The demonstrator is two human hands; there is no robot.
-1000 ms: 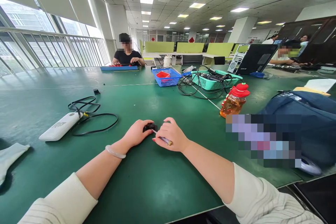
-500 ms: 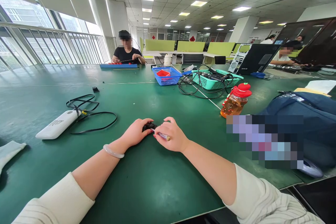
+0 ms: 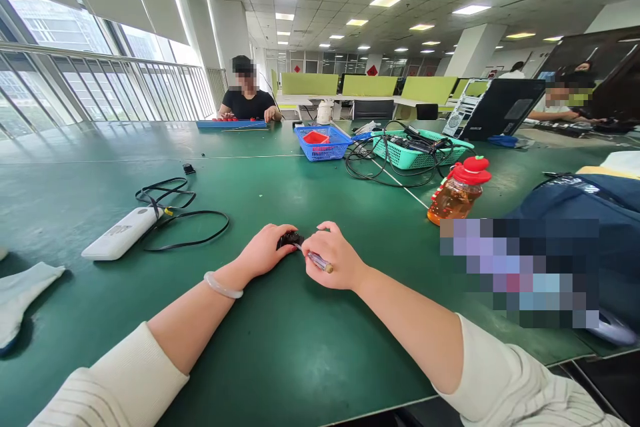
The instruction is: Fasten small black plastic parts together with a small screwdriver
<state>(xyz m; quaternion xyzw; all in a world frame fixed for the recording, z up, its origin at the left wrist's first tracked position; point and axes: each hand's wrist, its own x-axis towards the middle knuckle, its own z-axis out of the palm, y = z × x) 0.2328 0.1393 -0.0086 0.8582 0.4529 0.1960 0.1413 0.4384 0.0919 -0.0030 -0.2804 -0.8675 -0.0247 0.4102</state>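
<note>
A small black object (image 3: 290, 239) sits on the green table (image 3: 260, 347), its exact kind hard to make out. My left hand (image 3: 265, 250) grips it from the left, thumb on the near side and fingers over the far side. In my right hand (image 3: 333, 257) is a slim pen-like tool (image 3: 320, 261) with a brownish end pointing toward me. Its thin tip reaches the black object's near right side. The fingers partly hide both things.
A white power bank (image 3: 123, 233) with a black cable (image 3: 210, 240) lies left. Beyond are a blue basket (image 3: 324, 153), a green basket (image 3: 410, 159) and tangled cables. A red-lidded bottle (image 3: 457, 197) and dark blue bag (image 3: 565, 203) stand right. Another person (image 3: 250, 103) sits opposite.
The view has turned slightly left, so everything sits further right. Both my hands keep their grips on the black object and the tool. The person opposite has lowered a hand.
</note>
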